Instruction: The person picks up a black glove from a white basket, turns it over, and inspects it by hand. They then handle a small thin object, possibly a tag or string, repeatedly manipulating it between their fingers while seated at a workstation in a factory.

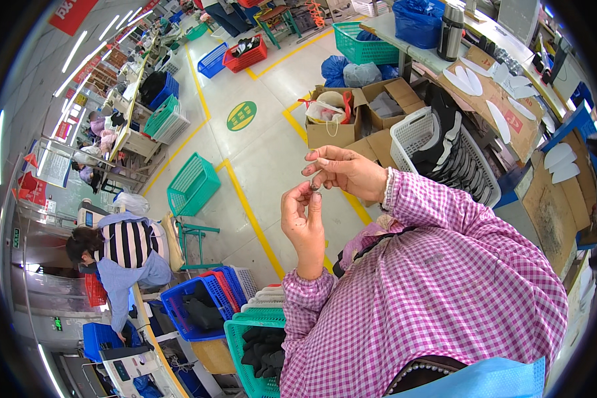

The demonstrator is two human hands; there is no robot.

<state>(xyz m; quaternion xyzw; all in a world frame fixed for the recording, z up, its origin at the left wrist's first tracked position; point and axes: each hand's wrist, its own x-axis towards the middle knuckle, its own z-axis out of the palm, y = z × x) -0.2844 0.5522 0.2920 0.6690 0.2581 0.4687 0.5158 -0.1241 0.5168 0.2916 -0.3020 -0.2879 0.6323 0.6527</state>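
In front of my pink checked sleeves, both hands are raised and nearly meet over the aisle. My left hand (303,225) has its thumb and index finger close together in a pinch, with dark smudges on the tips. My right hand (353,174) reaches in from the right, thumb and index finger bent toward the left fingertips, the other fingers partly extended. If anything is between the fingertips, it is too small to make out. Beyond the right wrist stands a white basket (411,136) filled with stacked black shoe-part pieces.
Cardboard boxes (335,132) stand beyond my hands. A green basket (229,338) of black pieces is beside my left sleeve. A co-worker in a striped vest (129,242) bends over a bench at left. An empty green basket (194,184) lies on the floor; white cutouts (464,81) cover the right-hand table.
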